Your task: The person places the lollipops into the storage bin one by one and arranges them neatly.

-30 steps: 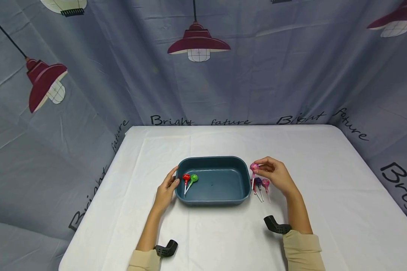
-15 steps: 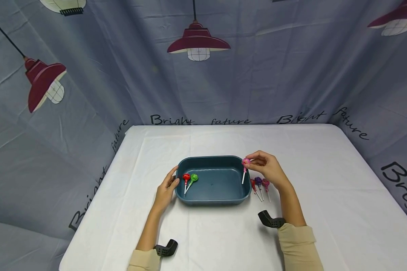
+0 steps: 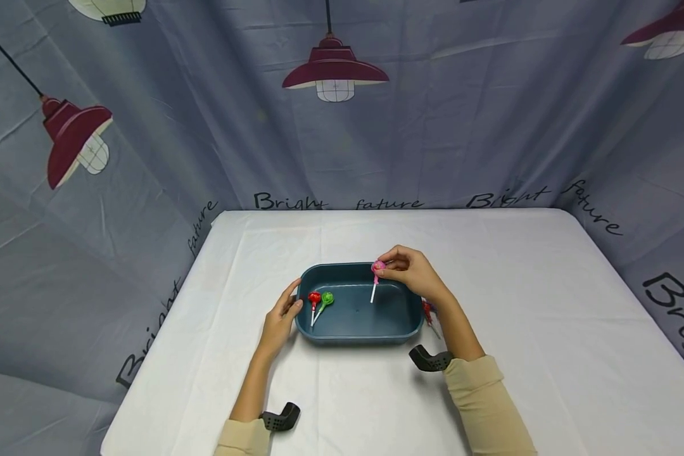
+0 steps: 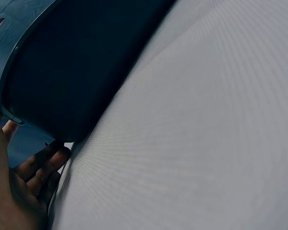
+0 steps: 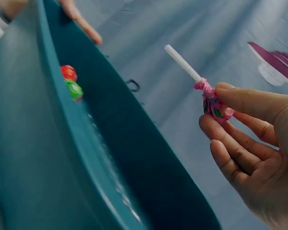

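Observation:
My right hand (image 3: 411,271) pinches a pink-wrapped lollipop (image 3: 379,266) by its candy end, above the far side of a dark teal plastic tub (image 3: 359,341). In the right wrist view, the lollipop's white stick (image 5: 182,63) points up and away from the fingers. My left hand (image 3: 278,324) holds the tub's left end, its thumb at the rim; in the left wrist view several fingers (image 4: 43,167) lie against the end wall, near the base. A red lollipop (image 3: 315,297) and a green lollipop (image 3: 327,298) lie inside at the left, sticks toward the near side.
Just right of the tub, a red lollipop (image 3: 428,311) lies on the white tablecloth (image 3: 342,399); my right forearm hides most of what lies beside it. A grey curtain (image 3: 433,126) with printed lamps stands behind the table. Each wrist wears a black camera mount (image 3: 430,359).
My right hand has carried the pink lollipop leftward, from beside the tub's right end to over its inside. The purple and other pink lollipops are now covered by the forearm. My left hand stays put.

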Tool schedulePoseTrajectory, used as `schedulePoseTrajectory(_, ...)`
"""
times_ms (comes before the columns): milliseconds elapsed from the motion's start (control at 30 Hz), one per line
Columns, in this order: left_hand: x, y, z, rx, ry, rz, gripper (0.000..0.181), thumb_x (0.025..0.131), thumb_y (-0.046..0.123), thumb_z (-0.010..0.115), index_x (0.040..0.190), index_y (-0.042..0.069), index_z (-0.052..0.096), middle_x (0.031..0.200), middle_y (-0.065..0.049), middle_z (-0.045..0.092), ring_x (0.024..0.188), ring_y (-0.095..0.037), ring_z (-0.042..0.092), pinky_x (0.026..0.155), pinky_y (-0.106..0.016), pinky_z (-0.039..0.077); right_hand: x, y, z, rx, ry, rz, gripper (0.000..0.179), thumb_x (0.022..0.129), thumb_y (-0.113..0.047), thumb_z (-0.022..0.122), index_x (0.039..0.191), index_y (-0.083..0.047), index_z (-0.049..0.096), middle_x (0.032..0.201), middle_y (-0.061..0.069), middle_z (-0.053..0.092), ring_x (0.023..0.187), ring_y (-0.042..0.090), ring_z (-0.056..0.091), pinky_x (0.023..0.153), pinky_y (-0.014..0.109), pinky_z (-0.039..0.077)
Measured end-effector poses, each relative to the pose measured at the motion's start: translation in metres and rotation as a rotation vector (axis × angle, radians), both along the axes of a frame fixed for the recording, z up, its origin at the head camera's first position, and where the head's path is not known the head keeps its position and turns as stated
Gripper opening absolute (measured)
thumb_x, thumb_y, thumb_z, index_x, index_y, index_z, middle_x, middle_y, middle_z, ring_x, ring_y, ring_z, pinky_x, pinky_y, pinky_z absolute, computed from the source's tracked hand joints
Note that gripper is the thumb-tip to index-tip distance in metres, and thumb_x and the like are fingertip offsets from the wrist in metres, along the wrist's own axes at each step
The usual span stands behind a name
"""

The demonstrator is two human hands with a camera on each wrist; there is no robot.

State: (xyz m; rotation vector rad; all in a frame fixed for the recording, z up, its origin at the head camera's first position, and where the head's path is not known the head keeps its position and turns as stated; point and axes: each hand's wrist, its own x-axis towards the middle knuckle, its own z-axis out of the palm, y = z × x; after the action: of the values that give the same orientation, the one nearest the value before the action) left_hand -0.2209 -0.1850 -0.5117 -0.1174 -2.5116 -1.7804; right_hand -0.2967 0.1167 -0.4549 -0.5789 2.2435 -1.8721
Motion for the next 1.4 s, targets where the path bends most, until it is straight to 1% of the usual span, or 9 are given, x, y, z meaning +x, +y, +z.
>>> schedulePoseTrajectory(167, -0.002, 0.001, -0.001, -0.006, 0.002, 0.001, 0.045, 0.095, 0.022, 0.053, 0.139, 0.025, 0.043, 0.128, -0.019, 0.051, 0.118, -0.031, 0.049, 0.095, -0.05, 0.037, -0.009, -0.021, -0.007, 0.006, 0.014, 0.07, 0.026, 0.082, -0.008, 0.069, 0.101, 0.006, 0.059, 0.091, 0.019, 0.067, 0.084, 0.031, 0.064, 0.075, 0.029, 0.052)
schedulePoseTrajectory(333, -0.002, 0.001, -0.002, -0.01, 0.012, 0.004, 0.045, 0.095, 0.023, 0.053, 0.139, 0.023, 0.044, 0.125, -0.018, 0.055, 0.115, -0.031, 0.051, 0.094, -0.05, 0.038, -0.015, -0.042, -0.013, 0.052, 0.022, 0.093, 0.022, 0.082, -0.007, 0.069, 0.1, 0.004, 0.06, 0.089, 0.016, 0.067, 0.08, 0.021, 0.065, 0.074, 0.03, 0.051)
schedulePoseTrajectory(500, -0.002, -0.001, -0.001, -0.019, 0.02, 0.011, 0.045, 0.095, 0.023, 0.053, 0.139, 0.024, 0.044, 0.123, -0.018, 0.056, 0.114, -0.031, 0.052, 0.094, -0.051, 0.038, -0.021, -0.06, -0.009, 0.081, 0.028, 0.114, 0.021, 0.082, -0.004, 0.069, 0.098, 0.006, 0.06, 0.09, 0.018, 0.066, 0.079, 0.021, 0.065, 0.073, 0.03, 0.05)
schedulePoseTrajectory(633, -0.002, -0.001, -0.002, -0.013, 0.024, 0.006, 0.046, 0.095, 0.025, 0.053, 0.139, 0.023, 0.043, 0.123, -0.018, 0.056, 0.114, -0.031, 0.052, 0.094, -0.05, 0.038, -0.029, -0.069, -0.023, 0.105, 0.039, 0.121, 0.021, 0.08, -0.004, 0.07, 0.097, 0.004, 0.061, 0.089, 0.014, 0.067, 0.078, 0.017, 0.065, 0.073, 0.028, 0.05)
schedulePoseTrajectory(800, -0.001, 0.0, -0.003, -0.008, 0.019, 0.003, 0.046, 0.095, 0.024, 0.053, 0.139, 0.024, 0.043, 0.125, -0.019, 0.054, 0.115, -0.031, 0.051, 0.095, -0.05, 0.038, -0.033, -0.073, -0.04, 0.046, -0.005, 0.182, 0.021, 0.079, 0.002, 0.069, 0.098, 0.008, 0.059, 0.095, 0.018, 0.066, 0.084, 0.022, 0.065, 0.075, 0.029, 0.051)
schedulePoseTrajectory(933, 0.0, 0.0, -0.002, -0.004, 0.013, 0.003, 0.046, 0.095, 0.024, 0.053, 0.139, 0.024, 0.043, 0.126, -0.02, 0.052, 0.116, -0.032, 0.05, 0.095, -0.05, 0.037, -0.032, -0.073, -0.046, 0.02, -0.036, 0.208, 0.022, 0.08, 0.003, 0.068, 0.098, 0.009, 0.059, 0.096, 0.02, 0.066, 0.085, 0.023, 0.065, 0.074, 0.029, 0.051)
schedulePoseTrajectory(1100, 0.0, 0.001, -0.002, -0.003, -0.001, 0.003, 0.046, 0.095, 0.025, 0.053, 0.139, 0.024, 0.043, 0.127, -0.02, 0.052, 0.116, -0.032, 0.05, 0.095, -0.051, 0.037, -0.03, -0.073, -0.045, 0.087, -0.067, 0.231, 0.026, 0.08, -0.001, 0.069, 0.103, 0.007, 0.06, 0.099, 0.018, 0.065, 0.087, 0.021, 0.064, 0.075, 0.028, 0.05)
schedulePoseTrajectory(1233, 0.0, 0.001, -0.002, -0.001, -0.004, 0.002, 0.046, 0.095, 0.026, 0.053, 0.139, 0.024, 0.043, 0.128, -0.02, 0.052, 0.117, -0.032, 0.049, 0.096, -0.051, 0.036, -0.029, -0.072, -0.045, 0.136, -0.064, 0.271, 0.031, 0.082, -0.002, 0.068, 0.111, 0.006, 0.062, 0.104, 0.019, 0.064, 0.092, 0.026, 0.063, 0.078, 0.03, 0.05)
schedulePoseTrajectory(1400, -0.001, 0.0, -0.002, -0.006, 0.013, 0.004, 0.045, 0.095, 0.027, 0.053, 0.139, 0.024, 0.044, 0.127, -0.02, 0.052, 0.117, -0.032, 0.05, 0.095, -0.051, 0.037, -0.03, -0.071, -0.045, 0.183, -0.08, 0.306, 0.031, 0.083, -0.003, 0.067, 0.111, 0.006, 0.063, 0.104, 0.016, 0.066, 0.092, 0.023, 0.063, 0.079, 0.029, 0.05)
